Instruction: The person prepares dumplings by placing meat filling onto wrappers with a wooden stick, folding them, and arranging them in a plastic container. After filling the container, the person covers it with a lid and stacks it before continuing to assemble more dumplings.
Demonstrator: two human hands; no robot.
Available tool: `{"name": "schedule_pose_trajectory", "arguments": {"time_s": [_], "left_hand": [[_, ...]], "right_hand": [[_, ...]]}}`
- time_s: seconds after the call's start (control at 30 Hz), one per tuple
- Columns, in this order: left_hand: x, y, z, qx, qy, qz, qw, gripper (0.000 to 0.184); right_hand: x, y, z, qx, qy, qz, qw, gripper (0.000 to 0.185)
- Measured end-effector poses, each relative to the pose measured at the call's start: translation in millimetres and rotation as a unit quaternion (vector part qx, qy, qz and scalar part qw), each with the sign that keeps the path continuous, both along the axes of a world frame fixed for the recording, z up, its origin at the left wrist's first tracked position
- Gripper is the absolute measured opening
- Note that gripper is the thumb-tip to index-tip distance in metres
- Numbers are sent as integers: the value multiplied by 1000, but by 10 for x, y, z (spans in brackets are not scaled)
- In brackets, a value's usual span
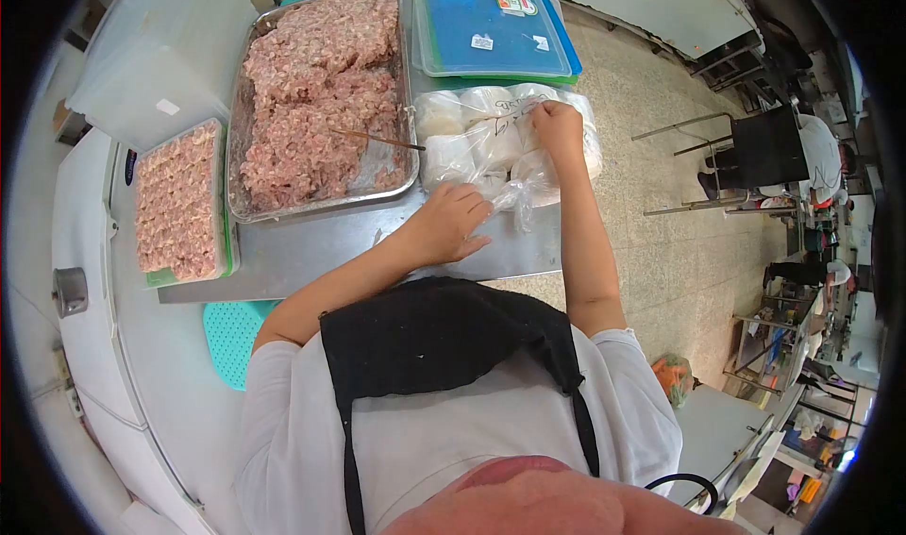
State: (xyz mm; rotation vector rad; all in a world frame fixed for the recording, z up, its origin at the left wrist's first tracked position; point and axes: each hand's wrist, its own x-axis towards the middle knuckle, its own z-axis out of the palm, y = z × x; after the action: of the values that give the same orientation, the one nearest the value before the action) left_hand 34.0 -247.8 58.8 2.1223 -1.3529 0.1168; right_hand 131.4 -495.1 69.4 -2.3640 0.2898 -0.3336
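Observation:
A clear plastic bag with several round white pieces inside lies on the metal table, dark handwriting on its top. At the bag's upper right, my right hand pinches the plastic with closed fingers. My left hand is open at the bag's lower left edge, fingers apart; whether it touches the plastic is unclear. To the left stands a steel tray heaped with minced meat. A thin brown-handled utensil rests across the tray's right rim, one end on the meat.
Blue and clear lids are stacked behind the bag. A container of portioned meat sits at the left, near a translucent bin. The metal table's front edge is near my body. Other people are at the far right.

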Motion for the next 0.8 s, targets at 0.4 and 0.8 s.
{"name": "schedule_pose_trajectory", "arguments": {"time_s": [0.4, 0.8], "left_hand": [[-76, 259, -1, 54, -16, 116, 992, 75], [-237, 944, -128, -20, 106, 51, 993, 51]], "right_hand": [[-626, 301, 86, -296, -116, 305, 898, 64], [-779, 204, 62, -219, -77, 210, 950, 65]]}}
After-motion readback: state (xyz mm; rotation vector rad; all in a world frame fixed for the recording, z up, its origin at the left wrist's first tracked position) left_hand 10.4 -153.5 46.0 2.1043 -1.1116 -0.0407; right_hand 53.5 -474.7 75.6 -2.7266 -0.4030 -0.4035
